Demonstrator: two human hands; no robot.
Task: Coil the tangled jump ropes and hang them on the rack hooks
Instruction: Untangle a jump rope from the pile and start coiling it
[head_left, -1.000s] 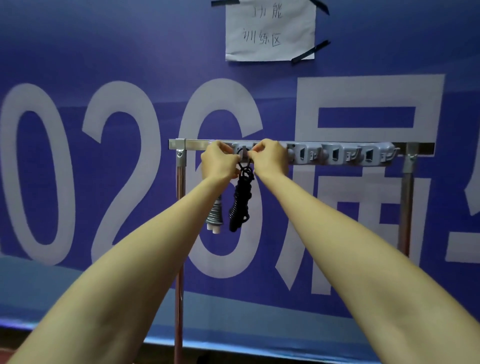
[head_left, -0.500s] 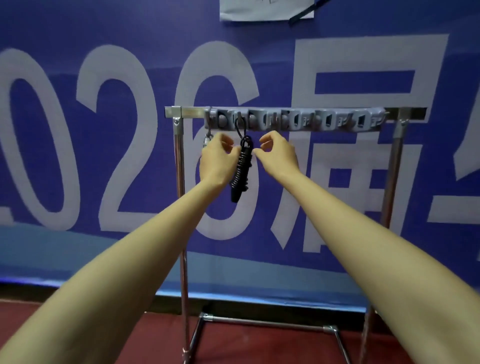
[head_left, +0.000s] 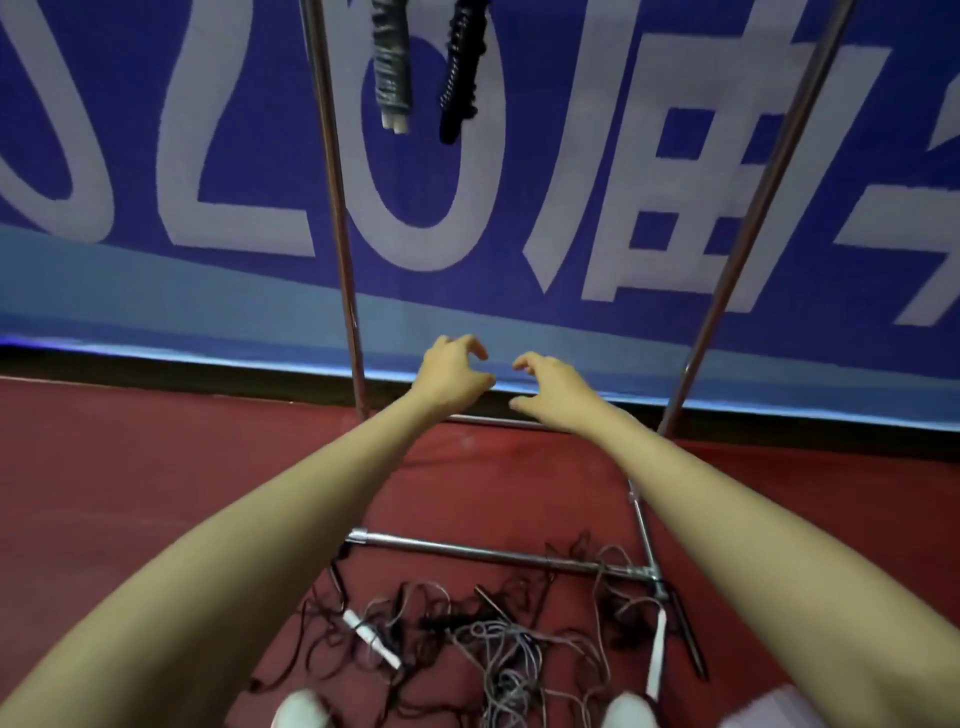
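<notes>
**Hands down from the hooks, pile on the floor comes next**

Lowered from the hook rail where they worked half a second ago, both hands now hang in front of the rack's lower half, and the view has tipped down toward the floor. Behind everything stretches the blue banner (head_left: 571, 62) with its large white characters. Below it the red floor (head_left: 130, 467) runs back to the person's feet. The metal rack (head_left: 337, 218) stands between, showing two upright posts and a base frame; its hooks lie above the picture's edge. Across the front base bar and just this side of it sprawl the tangled jump ropes (head_left: 493, 639), black and grey cords snarled together with white handles poking out. At the top a grey coil (head_left: 390, 67) and a black coil (head_left: 460, 67) hang side by side, well apart from the hands. The left hand (head_left: 449, 371) and right hand (head_left: 550, 389) sit near each other, fingers loosely curled and grasping nothing. Two ropes look finished, and much of the task remains in that pile.
</notes>
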